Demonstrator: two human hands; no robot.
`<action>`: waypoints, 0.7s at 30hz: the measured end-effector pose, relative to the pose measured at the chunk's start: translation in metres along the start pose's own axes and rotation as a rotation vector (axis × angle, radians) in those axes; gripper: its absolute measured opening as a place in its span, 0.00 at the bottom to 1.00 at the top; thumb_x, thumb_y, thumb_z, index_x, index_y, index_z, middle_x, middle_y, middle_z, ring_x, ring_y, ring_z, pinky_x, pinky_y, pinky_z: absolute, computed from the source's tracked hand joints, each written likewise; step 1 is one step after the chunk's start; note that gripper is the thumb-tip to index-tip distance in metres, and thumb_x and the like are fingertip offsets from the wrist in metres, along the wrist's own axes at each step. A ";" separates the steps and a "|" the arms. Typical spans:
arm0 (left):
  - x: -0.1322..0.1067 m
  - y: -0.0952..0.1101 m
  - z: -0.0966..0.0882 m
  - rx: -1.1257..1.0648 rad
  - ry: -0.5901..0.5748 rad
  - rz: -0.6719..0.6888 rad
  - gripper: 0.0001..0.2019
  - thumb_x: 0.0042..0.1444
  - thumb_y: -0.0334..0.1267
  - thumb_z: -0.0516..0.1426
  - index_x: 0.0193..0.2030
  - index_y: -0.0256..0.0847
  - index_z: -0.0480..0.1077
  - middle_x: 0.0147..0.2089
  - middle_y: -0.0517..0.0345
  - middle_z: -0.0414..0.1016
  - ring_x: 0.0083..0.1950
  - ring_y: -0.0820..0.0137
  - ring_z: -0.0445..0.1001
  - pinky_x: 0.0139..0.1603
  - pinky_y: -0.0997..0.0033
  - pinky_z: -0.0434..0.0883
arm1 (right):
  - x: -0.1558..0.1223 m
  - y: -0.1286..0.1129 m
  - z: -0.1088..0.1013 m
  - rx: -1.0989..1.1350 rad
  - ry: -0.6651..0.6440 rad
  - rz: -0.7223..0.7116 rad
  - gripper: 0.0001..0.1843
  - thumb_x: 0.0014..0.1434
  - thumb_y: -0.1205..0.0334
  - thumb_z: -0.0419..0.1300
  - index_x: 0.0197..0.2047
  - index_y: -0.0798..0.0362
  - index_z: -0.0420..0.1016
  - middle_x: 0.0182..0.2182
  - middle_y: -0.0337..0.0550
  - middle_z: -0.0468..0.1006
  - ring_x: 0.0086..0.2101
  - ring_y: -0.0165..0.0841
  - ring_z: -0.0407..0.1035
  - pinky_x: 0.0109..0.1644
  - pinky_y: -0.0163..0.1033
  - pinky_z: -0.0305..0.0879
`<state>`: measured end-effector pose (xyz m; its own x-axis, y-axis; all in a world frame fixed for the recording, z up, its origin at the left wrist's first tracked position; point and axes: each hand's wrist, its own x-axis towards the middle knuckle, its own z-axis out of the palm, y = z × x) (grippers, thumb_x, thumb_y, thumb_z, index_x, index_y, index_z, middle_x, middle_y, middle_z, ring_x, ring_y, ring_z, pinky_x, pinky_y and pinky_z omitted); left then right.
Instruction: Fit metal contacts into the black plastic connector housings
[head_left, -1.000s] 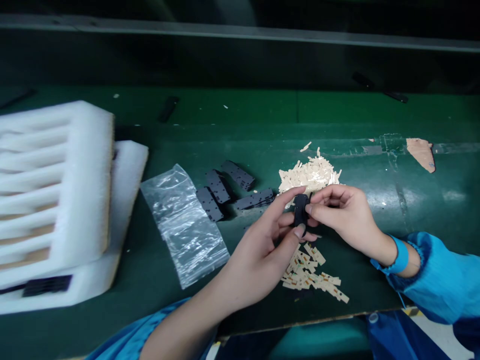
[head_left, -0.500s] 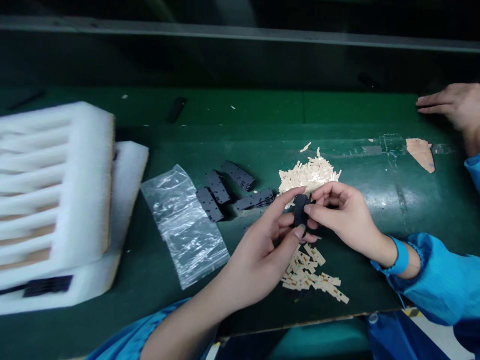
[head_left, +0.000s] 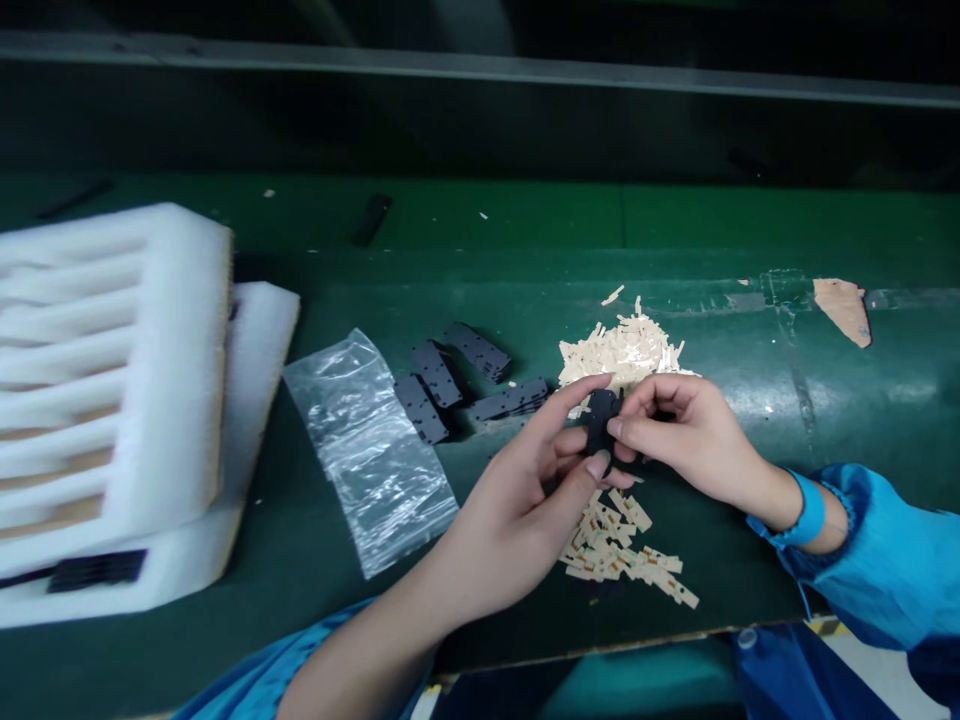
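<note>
My left hand (head_left: pixel 525 500) pinches a small black plate (head_left: pixel 601 415) between thumb and fingers, holding it up over the work surface. From the other side, my right hand (head_left: pixel 686 435) is closed with thumb and fingertips at the plate's right edge; anything small between those fingertips is hidden. Just behind the hands lies a heap of small cream-coloured strips (head_left: pixel 622 345). Nearer to me, below the hands, is a looser scatter of cream pieces (head_left: pixel 626 555) with small orange-brown marks. Several stacks of black plates (head_left: pixel 439 373) with small holes lie left of the hands.
A clear plastic bag (head_left: pixel 375 460) lies flat left of the stacks. White slotted foam trays (head_left: pixel 180 370) are piled at far left, with black parts in the lower one. A single black piece (head_left: pixel 371 220) lies on the green strip behind. A torn brown scrap (head_left: pixel 844 310) is at right.
My right hand has shifted slightly down at the plate's edge. The black piece on the back strip has moved right. Another person's hand at the right has left the view.
</note>
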<state>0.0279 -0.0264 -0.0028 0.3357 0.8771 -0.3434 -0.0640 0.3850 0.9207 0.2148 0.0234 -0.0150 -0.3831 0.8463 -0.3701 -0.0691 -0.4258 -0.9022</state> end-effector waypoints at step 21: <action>0.002 0.002 -0.001 -0.031 -0.008 -0.024 0.27 0.69 0.32 0.57 0.72 0.44 0.59 0.44 0.56 0.82 0.43 0.66 0.85 0.50 0.66 0.81 | -0.002 0.002 0.001 -0.015 0.027 -0.003 0.11 0.51 0.59 0.74 0.26 0.51 0.77 0.20 0.36 0.80 0.23 0.30 0.71 0.31 0.38 0.66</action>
<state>0.0280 -0.0237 -0.0018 0.3449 0.8653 -0.3637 -0.0846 0.4145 0.9061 0.2148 0.0208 -0.0163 -0.3578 0.8559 -0.3733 -0.0557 -0.4186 -0.9064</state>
